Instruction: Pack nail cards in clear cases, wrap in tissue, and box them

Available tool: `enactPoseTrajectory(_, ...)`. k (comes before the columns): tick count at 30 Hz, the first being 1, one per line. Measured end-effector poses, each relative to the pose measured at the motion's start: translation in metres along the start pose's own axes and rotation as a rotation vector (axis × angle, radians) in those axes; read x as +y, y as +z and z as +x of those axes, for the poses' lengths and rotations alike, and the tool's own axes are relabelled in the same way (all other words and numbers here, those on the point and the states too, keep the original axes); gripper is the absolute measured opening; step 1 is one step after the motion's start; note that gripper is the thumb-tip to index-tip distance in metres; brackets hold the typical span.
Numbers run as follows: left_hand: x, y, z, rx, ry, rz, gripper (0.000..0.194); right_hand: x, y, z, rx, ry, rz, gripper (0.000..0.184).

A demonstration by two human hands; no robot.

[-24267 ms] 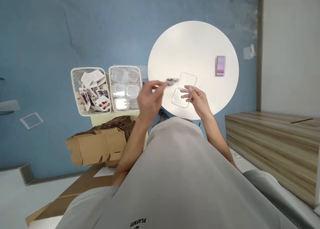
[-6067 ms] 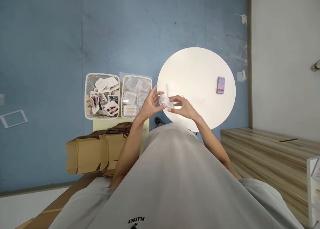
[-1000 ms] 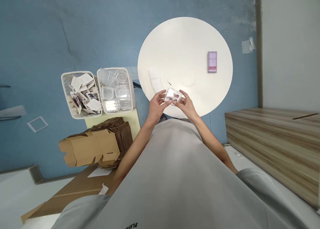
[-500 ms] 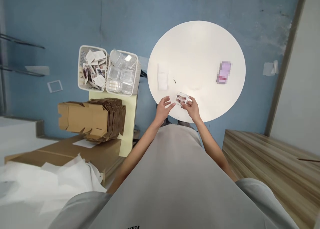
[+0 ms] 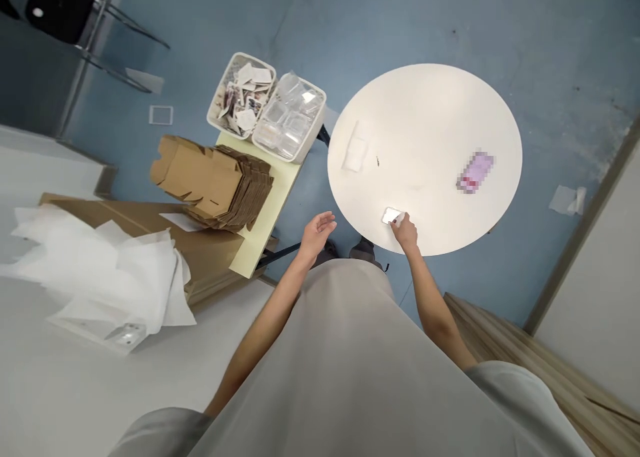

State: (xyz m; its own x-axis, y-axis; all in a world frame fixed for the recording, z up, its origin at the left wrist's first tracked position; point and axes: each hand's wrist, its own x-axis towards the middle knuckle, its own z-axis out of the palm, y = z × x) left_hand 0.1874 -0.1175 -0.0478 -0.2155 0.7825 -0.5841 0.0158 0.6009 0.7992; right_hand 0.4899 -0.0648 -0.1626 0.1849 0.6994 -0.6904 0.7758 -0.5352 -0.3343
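My right hand (image 5: 405,233) pinches a small flat plastic box (image 5: 391,215) near the front edge of the round white table (image 5: 425,97). The box shows a bright, glossy face, and its contents cannot be made out. My left hand (image 5: 318,235) is off the table's front left edge, with fingers stretched out and nothing in it. On the table's left lie a clear plastic sleeve (image 5: 356,150) and a tiny dark piece (image 5: 378,161).
A blurred purple object (image 5: 475,172) lies on the table's right. On the left, a yellow bench (image 5: 243,260) bears a basket of small packets (image 5: 213,114), a basket of clear plastic boxes (image 5: 323,100) and folded cardboard boxes (image 5: 200,177). White sheets (image 5: 115,257) cover a large carton.
My left hand has moved away from the box and off the table edge. The box in my right hand now shows a pale face instead of dark spots. My view has turned left.
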Motion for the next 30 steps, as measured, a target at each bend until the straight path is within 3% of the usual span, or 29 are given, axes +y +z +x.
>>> enactPoseTrajectory(4,0.002,-0.031,-0.017,0.058,0.065,-0.087,0.051,-0.043,-0.004,-0.022,0.098,-0.143,-0.103,0.067)
enactPoseTrajectory(9,0.004,-0.102,-0.063,0.256,0.331,-0.174,0.05,-0.143,0.028,-0.066,0.03,-0.607,0.018,0.048)
enactPoseTrajectory(14,-0.007,-0.183,-0.143,0.562,0.475,-0.136,0.045,-0.255,0.079,-0.151,-0.113,-1.0,0.062,0.046)
enactPoseTrajectory(18,-0.03,-0.243,-0.188,0.861,0.527,0.034,0.04,-0.313,0.119,-0.232,-0.209,-1.199,0.148,0.048)
enactPoseTrajectory(20,-0.044,-0.272,-0.191,0.982,0.512,0.113,0.039,-0.332,0.14,-0.266,-0.233,-1.264,0.181,0.049)
enactPoseTrajectory(22,-0.056,-0.296,-0.181,1.006,0.469,0.154,0.042,-0.347,0.161,-0.291,-0.258,-1.305,0.187,0.052)
enactPoseTrajectory(26,-0.069,-0.325,-0.144,0.92,0.402,0.195,0.044,-0.368,0.197,-0.314,-0.278,-1.328,0.166,0.058)
enactPoseTrajectory(30,-0.075,-0.335,-0.127,0.827,0.401,0.192,0.036,-0.373,0.212,-0.316,-0.282,-1.321,0.147,0.057)
